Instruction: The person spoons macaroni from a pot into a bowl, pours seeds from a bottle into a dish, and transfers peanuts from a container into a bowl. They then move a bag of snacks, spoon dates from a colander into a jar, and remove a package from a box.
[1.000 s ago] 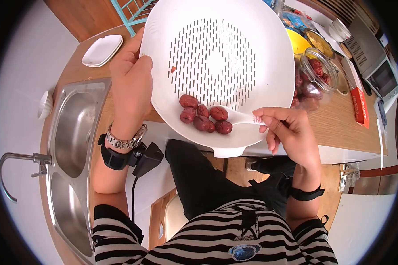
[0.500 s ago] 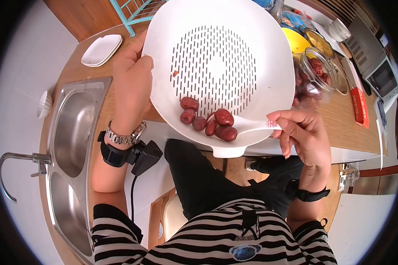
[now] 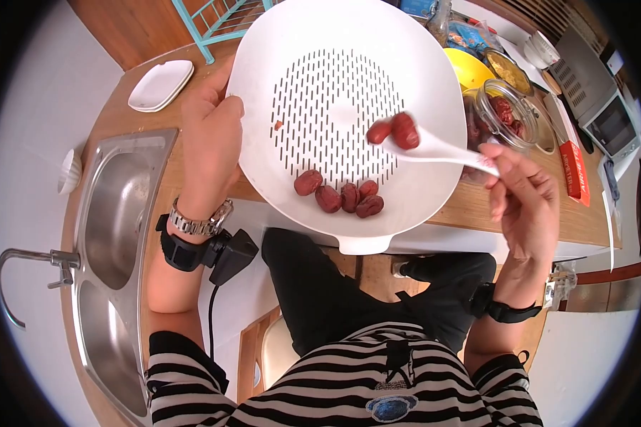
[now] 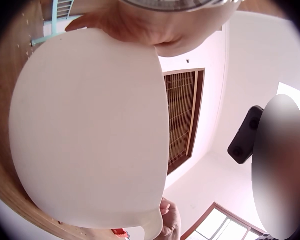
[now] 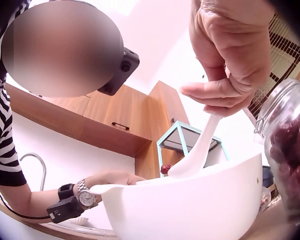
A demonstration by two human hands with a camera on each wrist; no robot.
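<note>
My left hand (image 3: pixel 212 139) grips the rim of a white colander (image 3: pixel 434 78) with slotted holes, tilted toward me. Its smooth outer side fills much of the left wrist view. Between thumb and fingers, my right hand (image 3: pixel 525 199) pinches the handle of a white soup spoon (image 3: pixel 445 151). Two red dates (image 3: pixel 404 131) are at the spoon's bowl, held above the perforated part. Several more dates (image 3: pixel 327 199) lie together in the colander's near side, and a small reddish bit (image 3: pixel 278 125) sits on the slots. In the right wrist view the spoon (image 5: pixel 197 150) slants down over the colander's rim.
A glass jar (image 3: pixel 506 107) of dates stands open just right of the colander, near a yellow bowl (image 3: pixel 466 70). On the left are a double sink (image 3: pixel 114 213) and white dishes (image 3: pixel 161 85). A turquoise rack (image 3: pixel 206 32) stands behind; a red box (image 3: pixel 574 173) lies right.
The spoon has risen from the pile of dates, lifting two of them up and over the slots. My right hand has moved right; my left hand keeps its hold on the colander.
</note>
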